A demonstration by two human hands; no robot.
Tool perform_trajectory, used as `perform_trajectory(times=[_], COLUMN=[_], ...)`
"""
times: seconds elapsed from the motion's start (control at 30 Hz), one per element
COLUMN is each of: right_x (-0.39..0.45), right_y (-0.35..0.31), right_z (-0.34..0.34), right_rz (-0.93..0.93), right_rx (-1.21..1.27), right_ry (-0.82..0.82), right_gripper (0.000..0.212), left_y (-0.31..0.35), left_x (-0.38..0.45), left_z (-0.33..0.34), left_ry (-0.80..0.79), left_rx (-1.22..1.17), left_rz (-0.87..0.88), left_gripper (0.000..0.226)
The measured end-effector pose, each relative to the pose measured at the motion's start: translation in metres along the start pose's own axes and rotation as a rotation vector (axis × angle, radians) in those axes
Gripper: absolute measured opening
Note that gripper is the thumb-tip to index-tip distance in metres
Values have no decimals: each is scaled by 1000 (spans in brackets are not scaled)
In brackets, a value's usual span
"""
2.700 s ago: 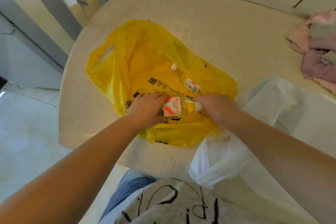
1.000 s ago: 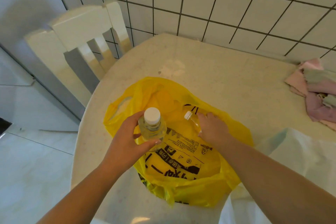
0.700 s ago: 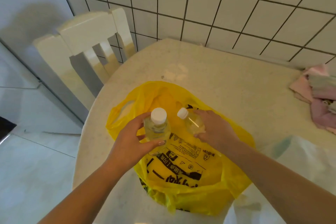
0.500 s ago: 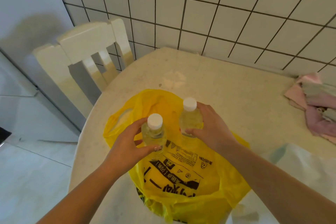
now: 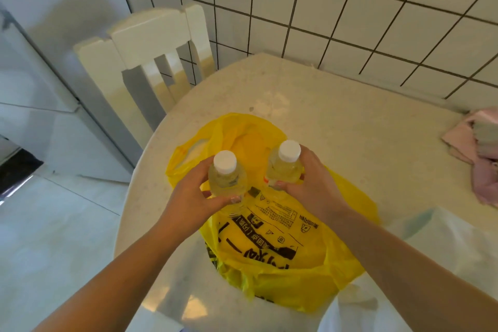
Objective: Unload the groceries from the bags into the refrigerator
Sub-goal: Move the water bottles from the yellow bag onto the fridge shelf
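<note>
I've got my left hand (image 5: 194, 197) wrapped around one bottle (image 5: 227, 178) and my right hand (image 5: 312, 186) around a second bottle (image 5: 285, 164), both upright, caps up, held just above the yellow bag (image 5: 283, 250) on the table (image 5: 336, 116). Held upright and clear of the plastic, they should carry easily to the refrigerator (image 5: 40, 83), which I take to be the pale cabinet at left, though the view is partial. Count: two bottles, two bags, the white bag (image 5: 444, 245) beside the yellow one.
</note>
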State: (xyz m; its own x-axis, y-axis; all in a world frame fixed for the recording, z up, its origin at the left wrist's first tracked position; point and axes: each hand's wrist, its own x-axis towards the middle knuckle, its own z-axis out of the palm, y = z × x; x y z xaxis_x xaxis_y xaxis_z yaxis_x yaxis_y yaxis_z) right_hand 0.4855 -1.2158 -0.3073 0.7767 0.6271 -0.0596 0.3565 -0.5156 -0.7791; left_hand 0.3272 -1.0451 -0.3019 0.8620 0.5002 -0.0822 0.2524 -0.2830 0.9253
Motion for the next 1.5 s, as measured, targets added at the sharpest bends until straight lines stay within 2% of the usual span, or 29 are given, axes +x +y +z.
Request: perform_trajectory(times=[0.13,0.33,0.5,0.6,0.73,0.83,0.97,1.27,1.5], right_x=[-10,-31,-63,-93,-129,-151,-177,-223,-210], right_y=[-28,-104,-156,-185,-222,-248,-292,-396,-464], right_z=[-1,17,75,116,167,209,267,388,451], right_rz=[-88,-359,-500,-577,-655,-688,-745,-767,-749], right_rx=[115,253,331,295,298,275,200,152,171], right_ry=[-97,-313,-534,-684,-853,-942,-964,-878,-820], right_gripper=[74,74,75,72,69,66,67,67,71], left_y=[9,25,22,12,-7,-27,-59,-110,-135], left_x=[-29,-102,-186,-239,-303,-343,-389,-458,-451], left_z=[-17,-58,-99,-120,-150,-174,-221,-369,-467], left_ry=[157,447,685,819,967,1022,1056,976,971], left_rx=[-68,-42,30,74,34,-1,-35,-57,-72], left_rz=[-36,-113,-229,-326,-407,-418,-412,-316,-245], left_gripper=[73,67,67,66,67,69,73,75,78])
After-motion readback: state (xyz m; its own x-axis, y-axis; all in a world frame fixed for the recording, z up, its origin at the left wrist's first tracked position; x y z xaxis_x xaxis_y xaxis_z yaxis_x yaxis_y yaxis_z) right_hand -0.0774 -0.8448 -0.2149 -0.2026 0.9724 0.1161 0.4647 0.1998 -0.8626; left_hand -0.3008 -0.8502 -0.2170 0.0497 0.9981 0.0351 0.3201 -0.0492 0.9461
